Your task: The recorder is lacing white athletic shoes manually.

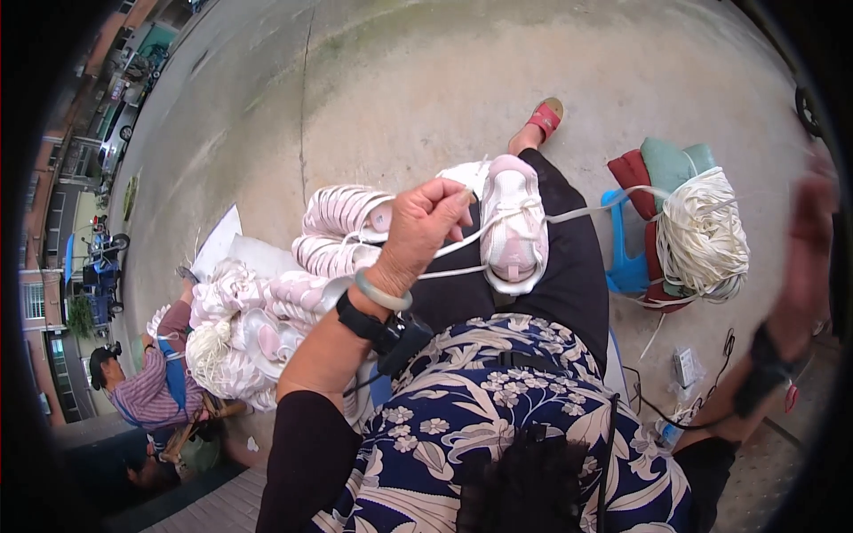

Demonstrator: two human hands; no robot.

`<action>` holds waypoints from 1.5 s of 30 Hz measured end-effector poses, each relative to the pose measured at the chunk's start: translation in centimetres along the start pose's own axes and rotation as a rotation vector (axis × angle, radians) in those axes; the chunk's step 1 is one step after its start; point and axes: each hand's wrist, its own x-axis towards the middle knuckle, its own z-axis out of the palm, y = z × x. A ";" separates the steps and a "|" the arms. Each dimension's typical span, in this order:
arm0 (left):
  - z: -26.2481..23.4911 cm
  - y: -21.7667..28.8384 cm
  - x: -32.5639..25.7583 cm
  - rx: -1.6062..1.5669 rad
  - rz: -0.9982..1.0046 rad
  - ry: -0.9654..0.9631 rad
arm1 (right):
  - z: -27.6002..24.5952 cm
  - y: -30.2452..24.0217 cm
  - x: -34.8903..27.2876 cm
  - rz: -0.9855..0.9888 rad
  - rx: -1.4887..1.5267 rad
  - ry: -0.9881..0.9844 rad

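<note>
A pink and white sneaker (pixel 513 233) rests across my lap with white laces through its front. Just left of it, my left hand (pixel 428 218) is closed in a pinch on a white shoelace (pixel 458 249) that runs to the sneaker. Another white lace (pixel 582 213) stretches from the sneaker's right side toward the lace bundle. Far out at the right edge, my right hand (pixel 810 209) is raised and smeared by motion, so its fingers do not show clearly. A faint lace line leads toward it.
A thick bundle of white laces (pixel 706 233) lies over red and green cushions on a blue stool (pixel 626 253). Several pink and white shoes (pixel 342 226) are piled at my left. A person (pixel 164 382) in a striped top sits beyond them. Cables and a small white box (pixel 685 367) lie right.
</note>
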 end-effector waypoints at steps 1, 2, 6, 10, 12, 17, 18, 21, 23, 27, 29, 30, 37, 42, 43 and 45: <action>-0.6 -0.7 -0.9 -0.010 -0.012 0.058 | 5.6 7.2 1.1 -0.103 -0.307 0.701; -0.1 -0.4 -1.1 -0.016 0.021 0.037 | 1.2 9.4 -0.1 0.143 -0.433 0.073; 2.3 0.5 -0.6 -0.006 0.030 -0.032 | 2.0 19.0 -2.1 0.395 -0.427 -0.050; 3.0 0.1 -0.6 -0.077 0.017 -0.041 | 3.9 22.7 -2.3 0.308 -0.487 -0.015; 3.1 -0.1 -0.5 -0.093 0.024 -0.046 | 4.4 23.4 -2.3 0.281 -0.494 -0.030; 3.5 -0.7 -0.4 -0.084 0.048 -0.040 | 4.9 23.8 -2.4 0.441 -0.387 -0.030; 3.6 -0.8 -0.3 -0.084 0.046 -0.039 | 4.8 23.9 -2.4 0.443 -0.386 -0.030; 3.5 -0.8 -0.3 -0.059 0.042 -0.032 | 4.3 24.2 -2.6 0.553 -0.264 0.036; 3.6 -0.6 -0.5 -0.073 0.014 0.013 | 3.9 24.7 -2.8 0.559 -0.229 0.050; 3.4 -0.8 -0.5 -0.077 -0.007 -0.010 | 4.0 24.7 -2.9 0.559 -0.229 0.052; 3.3 -0.9 -0.5 -0.049 -0.040 -0.005 | 4.0 24.9 -2.9 0.547 -0.271 0.057; 3.3 -0.9 -0.5 -0.047 -0.042 -0.004 | 4.1 24.9 -3.0 0.547 -0.268 0.058; 3.3 -1.1 -0.6 -0.009 -0.042 0.001 | 4.7 25.2 -3.1 0.463 -0.250 0.051; 2.0 -2.2 0.2 0.134 -0.111 -0.077 | 4.3 26.2 -3.1 0.380 -0.312 0.089; 2.4 -2.6 0.6 0.170 0.073 -0.040 | 4.4 25.8 -3.0 0.351 -0.423 0.041; 2.9 -3.0 1.2 0.204 0.246 0.001 | 4.7 25.1 -2.7 0.334 -0.532 -0.007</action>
